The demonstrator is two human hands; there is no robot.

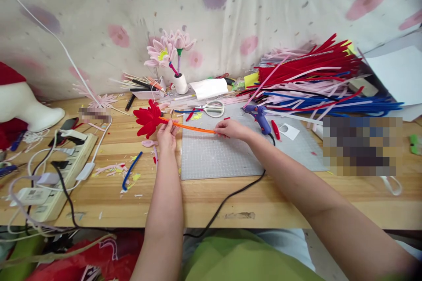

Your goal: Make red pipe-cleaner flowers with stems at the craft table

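A red fuzzy flower (147,118) with an orange stem (194,129) is held sideways between my hands. My left hand (167,135) pinches the stem just below the petals. Near the stem's other end, my right hand (229,129) has its fingers closed on the orange stem. Below the stem lies a grey cutting mat (217,158). A purple glue gun (259,117) rests on the mat to the right of my right hand, with a red petal piece (275,130) beside it. White-handled scissors (214,108) lie just behind the stem.
Red, pink and blue pipe cleaners (310,74) are piled at the back right. Pink flowers stand in a small white vase (180,84). A power strip (70,180) with tangled cables occupies the left. A black cord (227,199) crosses the table's front edge. Blue pipe cleaner (132,171) lies among scraps.
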